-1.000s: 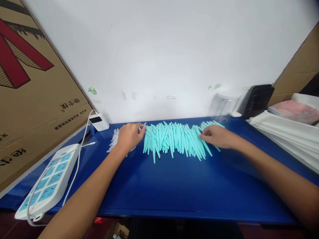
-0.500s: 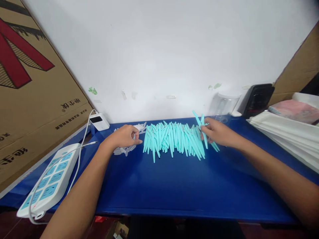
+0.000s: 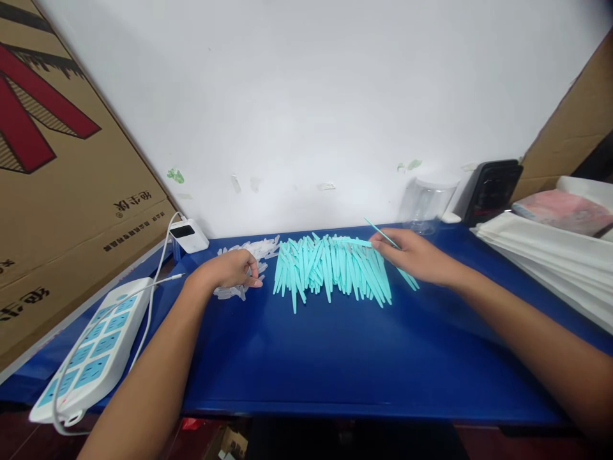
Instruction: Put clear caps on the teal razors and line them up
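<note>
A dense row of slim, tapered turquoise plastic sticks [image 3: 330, 268] lies across the middle of the blue table. At its right end, my right hand [image 3: 407, 252] is closed on turquoise sticks: one points left from the fingertips over the pile, another slants up and left. More turquoise stick ends [image 3: 409, 279] show below this hand; whether it holds them I cannot tell. On the left, my left hand [image 3: 234, 268] hovers over small clear plastic pieces [image 3: 256, 249] with thumb and fingers pinched together. Anything between those fingertips is too small to make out.
A white power strip [image 3: 93, 351] with a cable and a small white device with a dark screen [image 3: 189, 235] stand at left, beside a large cardboard box [image 3: 71, 191]. A clear jar [image 3: 428, 201], a black object [image 3: 493, 191] and stacked white sheets [image 3: 541, 255] are at right.
My right hand has turned and shifted slightly left, and a stick in it now points left over the pile. My left hand has drawn a little left and down, away from the turquoise row.
</note>
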`<state>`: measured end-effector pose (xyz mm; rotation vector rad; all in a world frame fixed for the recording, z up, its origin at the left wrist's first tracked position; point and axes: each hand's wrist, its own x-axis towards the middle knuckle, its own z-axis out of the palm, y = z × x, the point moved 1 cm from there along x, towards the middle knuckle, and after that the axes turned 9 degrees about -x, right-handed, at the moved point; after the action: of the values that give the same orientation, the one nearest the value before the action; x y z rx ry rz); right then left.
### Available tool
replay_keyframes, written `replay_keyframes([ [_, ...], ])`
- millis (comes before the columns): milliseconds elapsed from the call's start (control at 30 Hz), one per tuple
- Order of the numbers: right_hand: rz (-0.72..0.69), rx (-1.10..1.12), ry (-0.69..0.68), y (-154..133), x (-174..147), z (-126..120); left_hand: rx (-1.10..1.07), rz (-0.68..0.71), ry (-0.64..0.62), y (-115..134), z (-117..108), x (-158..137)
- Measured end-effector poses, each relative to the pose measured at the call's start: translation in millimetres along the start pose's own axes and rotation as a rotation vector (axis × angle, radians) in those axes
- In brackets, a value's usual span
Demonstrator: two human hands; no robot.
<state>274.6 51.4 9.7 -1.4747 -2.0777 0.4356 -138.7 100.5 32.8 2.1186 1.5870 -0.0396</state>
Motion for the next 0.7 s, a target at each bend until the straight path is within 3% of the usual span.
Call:
replay_keyframes([
  [200, 0.008, 0.085, -0.081, -4.5, -2.6, 0.3, -0.058, 0.087, 0.001, 8.2, 0.6, -2.3],
  [367, 0.009, 0.120, -0.086, -14.3, -4.8, -1.6, -0.303, 0.278, 0.143, 33.9, 3.7, -5.6],
  [533, 0.032, 0.177, -0.071, -23.0, -7.6, -2.6, -0.658, 0.401, 0.163, 54.8, 26.2, 1.7],
  [700, 0.017, 0.225, -0.069, -22.7, -8.0, 0.1, -0.734, 0.440, 0.151, 64.6, 47.7, 7.0],
])
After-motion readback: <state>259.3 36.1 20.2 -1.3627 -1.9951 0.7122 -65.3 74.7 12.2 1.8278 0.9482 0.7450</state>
